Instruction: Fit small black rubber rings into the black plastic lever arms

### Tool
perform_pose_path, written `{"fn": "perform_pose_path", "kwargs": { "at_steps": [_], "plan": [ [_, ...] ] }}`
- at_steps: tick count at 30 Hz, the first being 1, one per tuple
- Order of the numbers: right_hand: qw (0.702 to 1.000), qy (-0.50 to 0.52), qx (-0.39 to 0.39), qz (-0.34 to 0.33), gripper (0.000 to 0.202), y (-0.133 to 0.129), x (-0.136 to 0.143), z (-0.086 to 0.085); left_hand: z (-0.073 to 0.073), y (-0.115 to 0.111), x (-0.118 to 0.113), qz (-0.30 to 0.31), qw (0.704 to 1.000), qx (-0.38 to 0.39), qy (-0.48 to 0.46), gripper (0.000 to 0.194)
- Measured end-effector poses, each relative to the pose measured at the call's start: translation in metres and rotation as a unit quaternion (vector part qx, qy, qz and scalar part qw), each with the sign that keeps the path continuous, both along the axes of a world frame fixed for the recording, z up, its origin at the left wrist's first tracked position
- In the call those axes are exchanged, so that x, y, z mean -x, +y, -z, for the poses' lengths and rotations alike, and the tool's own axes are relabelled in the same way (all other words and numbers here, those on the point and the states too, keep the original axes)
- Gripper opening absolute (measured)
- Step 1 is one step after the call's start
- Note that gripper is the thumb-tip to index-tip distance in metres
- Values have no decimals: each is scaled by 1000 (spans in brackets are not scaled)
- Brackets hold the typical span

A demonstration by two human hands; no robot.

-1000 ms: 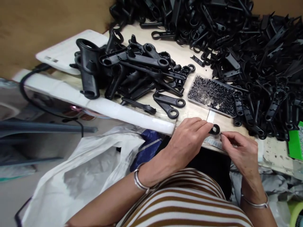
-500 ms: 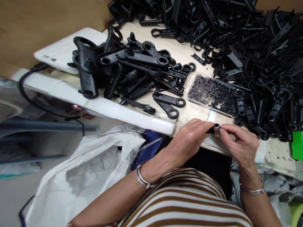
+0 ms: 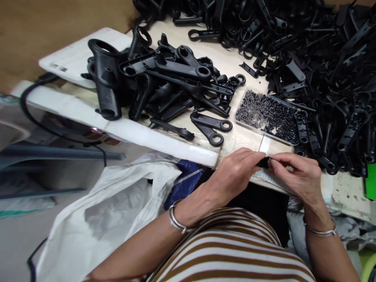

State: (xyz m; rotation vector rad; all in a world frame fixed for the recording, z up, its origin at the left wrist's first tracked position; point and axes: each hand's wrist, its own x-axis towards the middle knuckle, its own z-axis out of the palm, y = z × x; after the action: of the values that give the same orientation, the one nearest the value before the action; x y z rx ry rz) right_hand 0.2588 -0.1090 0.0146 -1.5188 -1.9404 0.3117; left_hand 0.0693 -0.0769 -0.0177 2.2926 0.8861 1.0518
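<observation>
At the table's front edge, my left hand (image 3: 239, 172) is closed round a small black plastic part (image 3: 263, 161), most of it hidden by the fingers. My right hand (image 3: 298, 172) pinches a tiny metallic piece (image 3: 269, 161), perhaps a spring, against the right end of that part. Just beyond the hands lies a clear shallow tray (image 3: 249, 127) with small springs on its left side and small black pieces on its right. Two black ring-ended arms (image 3: 212, 122) lie crossed to the left of the tray.
Black plastic parts (image 3: 173, 70) are heaped at the left, by a white board (image 3: 76, 51). A larger pile (image 3: 317, 74) fills the back and right. A white bag (image 3: 111, 211) hangs below the front edge. Something green (image 3: 370, 182) sits at the right.
The view has shifted slightly. My right fingertips are a little closer to my left ones, and the tiny metallic piece sits closer against the black part.
</observation>
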Motion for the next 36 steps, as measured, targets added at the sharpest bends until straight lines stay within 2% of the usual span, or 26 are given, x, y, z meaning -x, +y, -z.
{"fn": "perform_pose_path", "kwargs": {
  "at_steps": [2, 6, 9, 15, 21, 27, 30, 36],
  "plan": [
    [999, 32, 22, 18, 8, 0, -3, -1, 0, 1, 1, 3, 1000, -1, 4, 19],
    [987, 119, 42, 99, 9, -6, -12, 2, -1, 4, 2, 16, 1000, 8, 14, 20],
    [986, 97, 44, 130, 8, -12, -15, 2, -1, 4, 2, 16, 1000, 6, 5, 19],
    [998, -26, 27, 41, 7, -19, -7, -5, 0, 1, 0, 13, 1000, 17, -2, 19],
    [995, -99, -10, 14, 10, -18, 9, -7, 4, 0, 0, 11, 1000, 19, -5, 19],
    [976, -209, -57, -8, 8, -19, 16, -6, 6, 0, -2, 8, 1000, 14, -25, 19],
    [978, -201, -59, 3, 7, -19, 14, -10, 4, 1, -2, 10, 999, 13, -33, 18],
    [986, -150, -13, 71, 8, -24, 5, -10, 0, 1, 0, 14, 999, 27, -14, 19]
  ]
}}
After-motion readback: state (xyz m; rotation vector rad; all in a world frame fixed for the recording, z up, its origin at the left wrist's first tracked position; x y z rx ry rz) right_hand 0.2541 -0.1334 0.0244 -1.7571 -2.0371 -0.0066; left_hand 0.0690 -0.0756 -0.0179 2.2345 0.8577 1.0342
